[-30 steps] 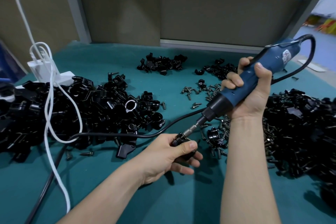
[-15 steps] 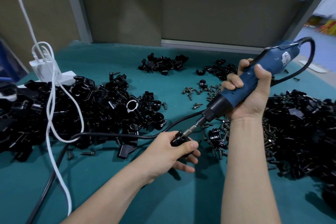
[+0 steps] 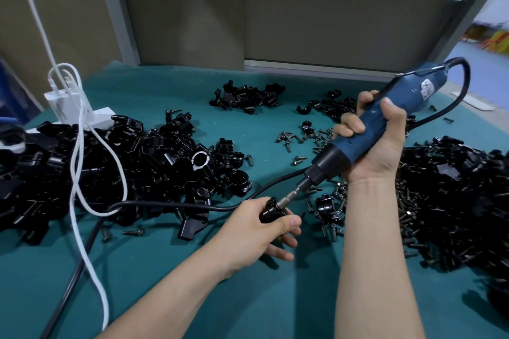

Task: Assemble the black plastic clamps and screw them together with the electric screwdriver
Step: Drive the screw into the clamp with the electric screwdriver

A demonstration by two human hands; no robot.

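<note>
Black cord (image 3: 170, 203) crossing clamp pile (image 3: 154, 151), white cable (image 3: 88, 266) draped over

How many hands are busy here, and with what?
2. The left hand holds a black clamp low at centre; the right hand grips the blue electric screwdriver above it. No others show.

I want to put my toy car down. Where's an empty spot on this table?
Bare mat lies between the left forearm and right forearm, and along the back edge behind the piles. Crowded: left clamp pile, middle loose screws, right pile.
</note>
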